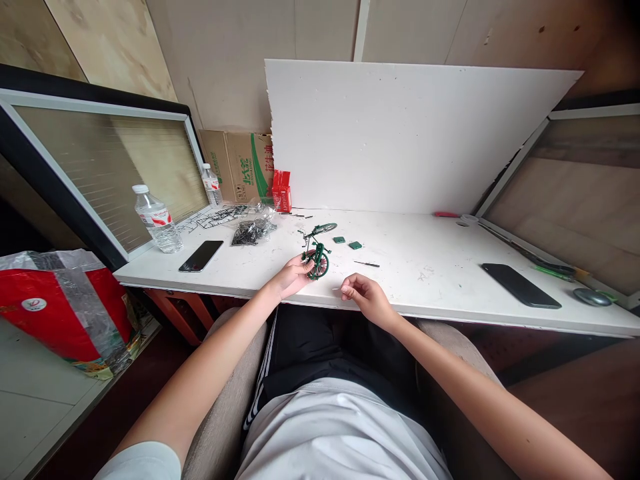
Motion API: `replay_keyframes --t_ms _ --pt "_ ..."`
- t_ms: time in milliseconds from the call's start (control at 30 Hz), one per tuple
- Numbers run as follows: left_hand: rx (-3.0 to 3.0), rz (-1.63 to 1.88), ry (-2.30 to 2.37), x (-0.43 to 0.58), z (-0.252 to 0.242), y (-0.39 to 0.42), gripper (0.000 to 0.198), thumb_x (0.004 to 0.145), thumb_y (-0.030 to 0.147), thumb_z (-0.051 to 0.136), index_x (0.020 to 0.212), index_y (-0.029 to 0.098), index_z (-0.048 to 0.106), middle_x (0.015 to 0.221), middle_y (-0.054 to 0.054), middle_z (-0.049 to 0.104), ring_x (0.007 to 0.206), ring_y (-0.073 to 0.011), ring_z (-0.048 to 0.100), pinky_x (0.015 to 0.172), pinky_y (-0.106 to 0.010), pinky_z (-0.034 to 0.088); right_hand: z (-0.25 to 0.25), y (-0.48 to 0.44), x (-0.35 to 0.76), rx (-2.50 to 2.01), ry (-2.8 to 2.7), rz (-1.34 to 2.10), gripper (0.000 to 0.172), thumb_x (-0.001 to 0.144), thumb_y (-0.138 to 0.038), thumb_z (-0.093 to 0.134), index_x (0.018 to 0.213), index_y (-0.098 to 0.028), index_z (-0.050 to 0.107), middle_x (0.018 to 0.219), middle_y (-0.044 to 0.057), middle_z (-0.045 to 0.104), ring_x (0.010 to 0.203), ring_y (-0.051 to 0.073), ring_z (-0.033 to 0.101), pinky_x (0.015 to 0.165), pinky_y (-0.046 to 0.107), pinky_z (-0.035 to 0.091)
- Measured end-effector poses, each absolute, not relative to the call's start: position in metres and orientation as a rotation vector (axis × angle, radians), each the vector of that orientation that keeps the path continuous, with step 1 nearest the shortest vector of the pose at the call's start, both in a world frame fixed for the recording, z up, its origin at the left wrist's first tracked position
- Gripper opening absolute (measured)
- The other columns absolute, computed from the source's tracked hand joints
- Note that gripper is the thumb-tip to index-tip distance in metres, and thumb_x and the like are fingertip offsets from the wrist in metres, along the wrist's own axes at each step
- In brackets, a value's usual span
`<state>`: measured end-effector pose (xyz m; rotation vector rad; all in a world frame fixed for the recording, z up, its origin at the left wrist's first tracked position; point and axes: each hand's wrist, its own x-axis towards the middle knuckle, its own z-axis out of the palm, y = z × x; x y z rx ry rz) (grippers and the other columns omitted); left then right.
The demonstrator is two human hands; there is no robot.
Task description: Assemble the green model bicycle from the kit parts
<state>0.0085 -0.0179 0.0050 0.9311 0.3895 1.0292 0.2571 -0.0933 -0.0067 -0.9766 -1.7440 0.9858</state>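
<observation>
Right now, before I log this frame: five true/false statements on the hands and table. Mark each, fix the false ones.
1. The left hand holds the green model bicycle. True.
2. The right hand grips the bicycle too. False: it is apart from it, pinching a thin pale piece.
3. Two small green pieces lie on the white table. True.
4. The phone at the table's left has a lit screen. False: its screen is dark.
5. The nearer water bottle has no cap. False: it wears a white cap.
</observation>
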Motion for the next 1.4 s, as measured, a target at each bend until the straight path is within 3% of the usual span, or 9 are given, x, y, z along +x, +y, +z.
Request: replay_keyframes --t_ms 100,433,833,1100,1233,1400 --pt "0.911 1.024 0.379 0.008 0.006 -0.019 0.043 0.079 0.019 0.093 0.115 0.016 0.07 0.107 -0.01 0.075 0.096 -0.0191 0.07 0.09 -0.033 0.051 -0.008 -0.093 0.257 -0.972 -1.741 0.988 0.037 0.101 -0.06 0.067 0.097 -0.023 0.065 0.086 0.004 0.072 0.081 0.021 0.068 0.081 0.036 0.055" --pt "1.028 1.005 0.477 0.012 0.0 -0.018 0.058 0.076 0.023 0.096 0.124 0.017 0.066 0.112 -0.011 0.076 0.108 -0.0252 0.073 0.099 -0.038 0.051 -0.002 -0.096 0.254 -0.984 -1.7 1.016 0.043 0.098 -0.065 0.07 0.095 -0.022 0.068 0.084 0.005 0.074 0.081 0.023 0.07 0.083 0.038 0.057" --pt "1.157 1.019 0.548 0.014 0.004 -0.026 0.061 0.073 0.025 0.098 0.122 0.02 0.063 0.108 -0.006 0.071 0.095 -0.0192 0.069 0.089 -0.033 0.052 -0.006 -0.095 0.253 -0.968 -1.645 0.962 0.038 0.104 -0.062 0.06 0.099 -0.025 0.061 0.087 0.005 0.072 0.084 0.022 0.068 0.086 0.038 0.059" --pt "1.05 1.02 0.536 0.013 0.005 -0.023 0.057 0.069 0.017 0.095 0.114 0.02 0.061 0.102 -0.003 0.069 0.094 -0.0186 0.068 0.084 -0.031 0.049 -0.004 -0.1 0.249 -1.055 -1.458 0.969 0.044 0.087 -0.063 0.083 0.096 -0.02 0.077 0.093 0.012 0.082 0.084 0.028 0.08 0.075 0.039 0.062" --pt "1.116 1.006 0.572 0.014 0.007 -0.026 0.058 0.071 0.022 0.096 0.117 0.021 0.06 0.105 -0.004 0.069 0.095 -0.0193 0.069 0.084 -0.031 0.05 -0.001 -0.098 0.249 -1.09 -1.384 0.941 0.044 0.08 -0.06 0.09 0.094 -0.019 0.08 0.082 0.01 0.08 0.078 0.027 0.077 0.064 0.034 0.058" --pt "1.189 1.028 0.568 0.016 0.008 -0.029 0.067 0.068 0.022 0.099 0.119 0.021 0.056 0.107 -0.004 0.07 0.099 -0.0195 0.069 0.089 -0.033 0.052 -0.005 -0.091 0.253 -1.068 -1.401 0.887 0.042 0.08 -0.059 0.089 0.097 -0.021 0.083 0.096 0.011 0.082 0.081 0.025 0.074 0.067 0.035 0.059"
